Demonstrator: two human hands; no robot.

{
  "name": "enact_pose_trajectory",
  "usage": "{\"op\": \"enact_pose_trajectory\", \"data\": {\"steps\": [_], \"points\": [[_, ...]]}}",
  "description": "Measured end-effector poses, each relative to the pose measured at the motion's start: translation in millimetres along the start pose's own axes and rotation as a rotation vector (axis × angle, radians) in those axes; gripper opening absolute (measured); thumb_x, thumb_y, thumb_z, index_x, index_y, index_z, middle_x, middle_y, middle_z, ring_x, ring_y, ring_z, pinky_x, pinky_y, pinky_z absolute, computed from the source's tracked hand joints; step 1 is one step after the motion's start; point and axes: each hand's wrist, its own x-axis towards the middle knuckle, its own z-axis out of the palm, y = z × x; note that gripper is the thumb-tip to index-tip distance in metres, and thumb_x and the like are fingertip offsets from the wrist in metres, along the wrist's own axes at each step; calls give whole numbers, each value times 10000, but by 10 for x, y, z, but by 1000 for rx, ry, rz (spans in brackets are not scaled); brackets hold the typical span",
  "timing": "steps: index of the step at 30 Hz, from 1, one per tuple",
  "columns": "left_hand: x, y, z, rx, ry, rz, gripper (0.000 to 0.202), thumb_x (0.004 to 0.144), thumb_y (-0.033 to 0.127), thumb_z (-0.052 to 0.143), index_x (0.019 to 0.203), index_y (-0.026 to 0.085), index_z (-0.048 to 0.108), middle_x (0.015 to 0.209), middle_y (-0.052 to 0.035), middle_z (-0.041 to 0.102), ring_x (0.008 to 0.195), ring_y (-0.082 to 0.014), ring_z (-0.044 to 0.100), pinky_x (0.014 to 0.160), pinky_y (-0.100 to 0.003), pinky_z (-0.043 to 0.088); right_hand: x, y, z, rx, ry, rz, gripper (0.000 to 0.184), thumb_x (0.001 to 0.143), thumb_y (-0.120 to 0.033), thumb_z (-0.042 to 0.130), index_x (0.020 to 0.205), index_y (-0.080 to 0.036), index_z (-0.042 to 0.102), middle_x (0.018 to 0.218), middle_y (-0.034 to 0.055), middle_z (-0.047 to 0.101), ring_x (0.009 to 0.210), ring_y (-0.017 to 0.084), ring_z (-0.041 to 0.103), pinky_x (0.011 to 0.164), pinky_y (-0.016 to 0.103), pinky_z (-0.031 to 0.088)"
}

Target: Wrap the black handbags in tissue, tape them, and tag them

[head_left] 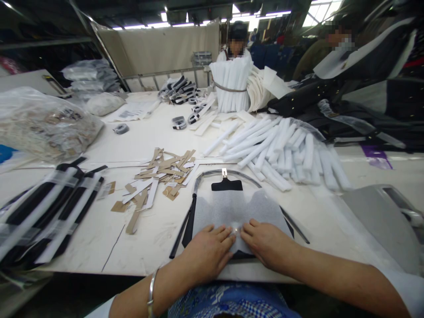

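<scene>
A black handbag (188,229) lies flat at the table's near edge, mostly covered by a thin grey-white sheet (228,205). Its curved handle (199,179) is wrapped in clear film, and a black flap tab (227,184) with a metal clasp (224,173) sticks out above the sheet. My left hand (212,248) presses on the sheet's lower left, fingers stretched out. On the lower right rests my right hand (265,243), its fingers also extended. Between the fingertips a small shiny metal spot (235,230) shows. Neither hand grasps anything.
Cut paper tags (159,172) lie scattered left of the bag. White foam-like rolls (278,150) are piled to the right. Wrapped black straps (49,212) sit at left, below a big plastic bag (46,123). A co-worker (236,44) stands behind a bound white bundle (232,88).
</scene>
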Motion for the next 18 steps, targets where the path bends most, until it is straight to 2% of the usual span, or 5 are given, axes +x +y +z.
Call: {"op": "enact_pose_trajectory", "data": {"steps": [3,5,7,11,18], "points": [[-1,-31,-4,-29,2,10,435,1000,383,428,1385,192,495,1437,-89,554,1295,-259,545,1040,-443,447,-10,93,-95,81,2,-7,159,907,-282,577,991,-179,663,966,85,653,896,273,598,677,363,488],[1,-41,-17,-54,6,9,439,993,391,446,1385,200,498,1433,-84,559,1291,-255,548,1040,-436,448,-1,156,-94,125,31,26,256,944,-415,551,926,-193,677,919,74,655,874,263,602,701,368,479],[0,-42,-33,-79,1,5,447,992,403,450,1392,207,493,1437,-78,555,1293,-254,546,1047,-434,443,19,200,-34,135,86,59,322,960,-470,528,967,-189,685,913,75,658,858,254,602,712,367,467],[-24,-43,-18,-94,-27,-6,487,1007,451,405,1428,212,451,1459,-67,534,1335,-256,505,1084,-441,407,50,218,165,82,210,-3,506,914,-451,631,1343,-196,552,1003,89,655,875,257,591,733,369,446],[28,-43,10,-85,-8,-33,503,992,513,418,1384,212,513,1396,-69,595,1286,-245,546,1064,-415,415,100,132,340,-27,279,8,471,889,-367,687,1306,-165,605,997,103,671,864,270,582,780,422,455]]}}
